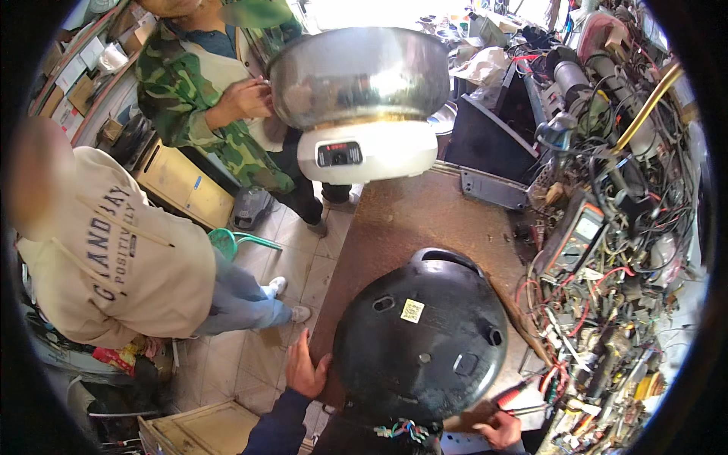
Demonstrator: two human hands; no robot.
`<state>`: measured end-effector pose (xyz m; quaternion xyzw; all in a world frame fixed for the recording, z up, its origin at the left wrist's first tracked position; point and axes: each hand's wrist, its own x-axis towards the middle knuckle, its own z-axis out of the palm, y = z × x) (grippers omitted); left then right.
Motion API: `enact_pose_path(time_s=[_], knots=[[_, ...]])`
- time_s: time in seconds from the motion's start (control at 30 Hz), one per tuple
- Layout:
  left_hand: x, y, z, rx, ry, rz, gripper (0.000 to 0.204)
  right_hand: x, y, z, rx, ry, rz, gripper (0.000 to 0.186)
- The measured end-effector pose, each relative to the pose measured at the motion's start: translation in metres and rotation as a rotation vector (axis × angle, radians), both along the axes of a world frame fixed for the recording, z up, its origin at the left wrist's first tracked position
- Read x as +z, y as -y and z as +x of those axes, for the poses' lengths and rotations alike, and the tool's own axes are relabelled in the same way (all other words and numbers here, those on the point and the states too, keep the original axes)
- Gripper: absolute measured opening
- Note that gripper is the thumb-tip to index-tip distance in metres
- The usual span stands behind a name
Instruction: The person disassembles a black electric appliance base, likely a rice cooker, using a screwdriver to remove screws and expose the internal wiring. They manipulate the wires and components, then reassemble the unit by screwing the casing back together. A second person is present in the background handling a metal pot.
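A round black appliance [421,345] rests on the brown bench in front of me, with a handle at its far edge and a small pale sticker on top. Colored wires [402,431] stick out at its near edge. My left hand [306,368] is beside its left rim, thumb and fingers apart, holding nothing; whether it touches the rim I cannot tell. Down at the near right is my right hand [499,431], thumb apart from loosely bent fingers, with nothing visible in it. A red-handled tool [509,396] lies just beyond that hand.
A large metal pot [360,80] sits on a white cooker base [368,155] at the bench's far end. Tangled cables, a multimeter [580,231] and tools crowd the right side. Two people stand left of the bench [409,208], one in camouflage [220,114], one in a beige hoodie [136,250].
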<state>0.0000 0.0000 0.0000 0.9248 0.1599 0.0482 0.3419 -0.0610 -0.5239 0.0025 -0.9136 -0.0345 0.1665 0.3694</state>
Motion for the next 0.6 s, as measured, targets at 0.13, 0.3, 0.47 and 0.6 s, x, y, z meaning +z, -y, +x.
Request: enact_pose_path(time_s=[0.13,0.3,0.47,0.6], knots=[[0.016,0.022,-0.018,-0.024,0.019,0.106,0.088,0.026,-0.005,-0.021,-0.26,0.016,-0.002,0.033],[0.016,0.008,-0.042,-0.099,0.132,0.172,0.089,0.015,-0.023,-0.035,-0.328,0.21,0.167,0.024],[0.02,0.022,-0.052,-0.222,0.37,0.286,0.077,-0.017,-0.008,-0.066,-0.436,0.415,0.328,0.024],[-0.003,0.005,-0.045,-0.225,0.625,0.409,0.063,-0.035,-0.018,-0.05,-0.447,0.531,0.4,0.03]])
